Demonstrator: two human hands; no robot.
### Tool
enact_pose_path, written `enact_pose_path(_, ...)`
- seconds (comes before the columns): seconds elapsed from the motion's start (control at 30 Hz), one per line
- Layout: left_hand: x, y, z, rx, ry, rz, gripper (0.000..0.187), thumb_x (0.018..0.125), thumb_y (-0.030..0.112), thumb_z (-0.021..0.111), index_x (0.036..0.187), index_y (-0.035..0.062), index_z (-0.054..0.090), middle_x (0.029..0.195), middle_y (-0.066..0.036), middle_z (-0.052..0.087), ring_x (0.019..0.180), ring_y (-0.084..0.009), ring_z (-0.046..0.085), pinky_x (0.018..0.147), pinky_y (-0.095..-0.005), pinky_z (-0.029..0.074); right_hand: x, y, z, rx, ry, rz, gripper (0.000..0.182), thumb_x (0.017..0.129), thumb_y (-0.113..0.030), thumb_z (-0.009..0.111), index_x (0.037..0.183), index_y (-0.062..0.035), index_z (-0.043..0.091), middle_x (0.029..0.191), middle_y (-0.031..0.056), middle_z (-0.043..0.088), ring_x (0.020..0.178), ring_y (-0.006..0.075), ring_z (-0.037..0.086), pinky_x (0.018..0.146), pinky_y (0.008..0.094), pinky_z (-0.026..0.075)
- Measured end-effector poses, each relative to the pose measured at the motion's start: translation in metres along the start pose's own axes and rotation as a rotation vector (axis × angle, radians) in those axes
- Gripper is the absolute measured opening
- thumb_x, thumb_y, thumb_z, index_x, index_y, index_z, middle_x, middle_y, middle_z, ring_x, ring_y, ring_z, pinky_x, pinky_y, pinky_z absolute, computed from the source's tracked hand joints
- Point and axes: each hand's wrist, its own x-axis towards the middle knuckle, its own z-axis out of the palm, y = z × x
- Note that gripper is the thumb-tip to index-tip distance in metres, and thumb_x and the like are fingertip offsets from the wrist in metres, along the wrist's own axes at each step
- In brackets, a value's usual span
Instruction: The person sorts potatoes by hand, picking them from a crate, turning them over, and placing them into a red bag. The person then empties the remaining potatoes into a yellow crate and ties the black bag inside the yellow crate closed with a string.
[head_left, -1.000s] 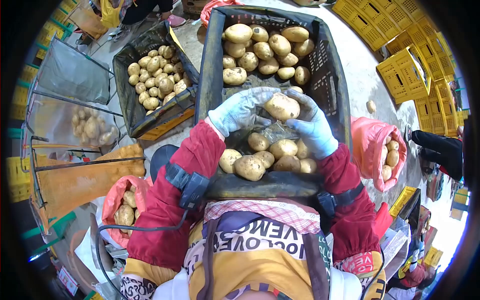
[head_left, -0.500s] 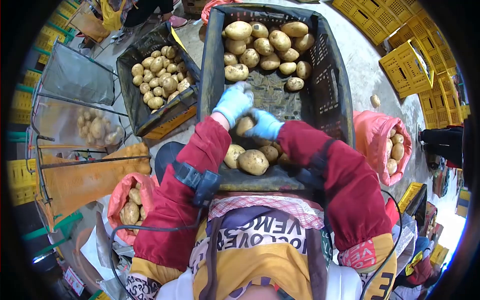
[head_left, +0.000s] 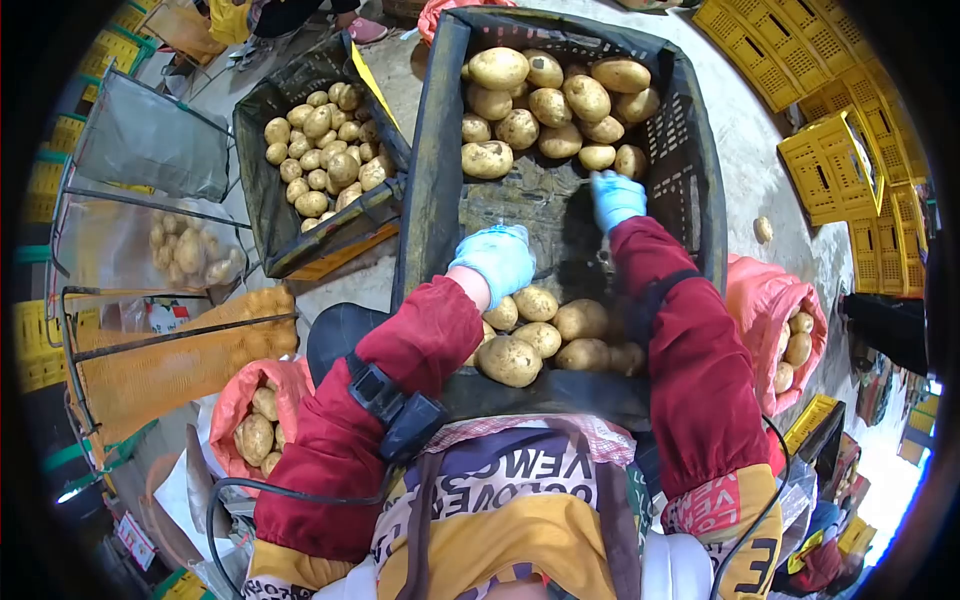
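Observation:
Inside the large black crate point(head_left: 418, 215) in front of me, potatoes lie in two groups. One group of potatoes point(head_left: 550, 107) fills the far end and the other potatoes point(head_left: 537, 338) are at the near end. My left hand point(head_left: 497, 260), in a light blue glove, is closed just above the near group, at its left; whatever its fingers hold is hidden. My right hand point(head_left: 618, 198), gloved the same, reaches to the right edge of the far group. Its fingers curl down over the spot where a lone potato lay, and that potato is covered by the hand.
A smaller black crate point(head_left: 262, 205) of smaller potatoes stands at the left. Pink sacks holding potatoes flank me, one sack point(head_left: 225, 410) left and another sack point(head_left: 750, 300) right. Mesh bags hang on a metal frame point(head_left: 150, 205). Yellow crates point(head_left: 830, 165) stand at the right; one potato point(head_left: 763, 230) lies on the floor.
My hands have parted. The right one moved from the near end to the far group; the left one came nearer to me. The potato between them no longer shows there. The view shifted slightly.

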Motion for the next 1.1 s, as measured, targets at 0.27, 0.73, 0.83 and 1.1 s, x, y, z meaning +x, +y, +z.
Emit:
enact_pose_path(0.27,0.001,0.002,-0.006,-0.020,-0.004,-0.043,0.034,0.085,0.022,0.046,0.110,0.0025,0.059,0.108,-0.022,0.061,0.103,-0.0363,0.058,0.091,-0.0420,0.044,0.003,0.010,0.018,1.135,-0.184,0.192,0.051,0.074,-0.007,0.071,0.121,-0.0086,0.052,0.105,0.0099,0.063,0.086,0.0216,0.063,0.073,0.0336,0.052)
enact_pose_path(0.73,-0.004,-0.006,0.003,-1.493,0.352,0.511,0.068,0.079,0.003,0.069,0.137,0.0061,0.033,0.118,-0.008,0.051,0.108,-0.0156,0.051,0.091,-0.0284,0.047,-0.112,-0.061,-0.105,1.435,0.177,-0.304,0.036,0.097,-0.022,0.042,0.119,0.0026,0.055,0.114,0.0127,0.061,0.106,0.0207,0.055,0.094,0.0304,0.041)
enact_pose_path(0.83,-0.049,-0.044,-0.033,-2.023,0.433,0.475,0.056,0.083,0.011,0.068,0.128,0.0117,0.033,0.111,-0.010,0.052,0.092,-0.0224,0.060,0.072,-0.0336,0.055,-0.131,-0.053,-0.094,1.177,0.270,-0.361,0.033,0.096,-0.017,0.042,0.120,0.0015,0.055,0.105,0.0115,0.063,0.099,0.0184,0.057,0.089,0.0304,0.043)
enact_pose_path(1.1,-0.100,-0.268,-0.029,-2.229,0.367,-0.129,0.015,0.084,0.020,0.063,0.092,0.0085,0.058,0.086,-0.006,0.061,0.079,-0.0222,0.061,0.072,-0.0344,0.056,-0.195,-0.056,-0.106,1.560,-0.442,0.085,0.037,0.092,-0.019,0.054,0.125,-0.0009,0.053,0.116,0.0109,0.060,0.094,0.0186,0.060,0.084,0.0285,0.047)
